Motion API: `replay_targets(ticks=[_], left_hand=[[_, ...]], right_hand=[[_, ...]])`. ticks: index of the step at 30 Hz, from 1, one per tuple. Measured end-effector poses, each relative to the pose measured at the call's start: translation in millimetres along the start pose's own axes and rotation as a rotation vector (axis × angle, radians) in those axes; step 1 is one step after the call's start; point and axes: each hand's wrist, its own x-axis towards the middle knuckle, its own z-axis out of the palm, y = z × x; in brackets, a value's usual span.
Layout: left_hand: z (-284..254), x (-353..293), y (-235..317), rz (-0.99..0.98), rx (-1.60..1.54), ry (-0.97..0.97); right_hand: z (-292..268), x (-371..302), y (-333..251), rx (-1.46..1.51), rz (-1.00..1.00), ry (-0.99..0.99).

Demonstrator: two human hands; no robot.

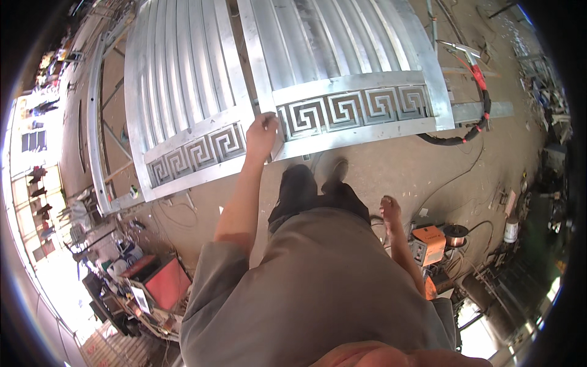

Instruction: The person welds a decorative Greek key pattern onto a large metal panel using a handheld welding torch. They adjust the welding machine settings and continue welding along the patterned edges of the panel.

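Two silvery metal gate panels lie side by side before me, the left panel (174,73) and the right panel (330,46). Each has ribbed sheet and a band of square spiral fretwork (354,110) at its near end. My left hand (262,136) is at the near left corner of the right panel, over the gap between the two. Its fingers are curled together; whatever they grip, if anything, is hidden. Down at my right side hangs my right hand (390,213), with loosely bent fingers and nothing visible in it.
A welding torch (460,49) with a red and black cable (483,101) lies right of the panels. Behind on the right are an orange machine (428,244) and a wire spool (455,235). A metal frame (96,122) stands left; a red cabinet (168,284) is lower left.
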Motion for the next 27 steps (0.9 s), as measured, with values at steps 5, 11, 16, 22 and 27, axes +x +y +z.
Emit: replay_targets(ticks=[5,11,16,22,27], left_hand=[[-4,92,13,-0.071,0.142,0.095],[-4,174,34,-0.124,0.546,-0.141],[-2,207,52,-0.187,0.781,-0.373],[1,216,53,-0.084,0.8,-0.448],[-4,223,57,-0.042,0.872,-0.47]], right_hand=[[11,13,-123,-0.045,-0.22,-0.149],[67,-4,-245,-0.11,-0.292,-0.347],[105,-3,-289,-0.147,-0.191,-0.458],[133,-3,-315,-0.203,-0.092,-0.485],[143,-2,-334,-0.172,-0.149,-0.521]])
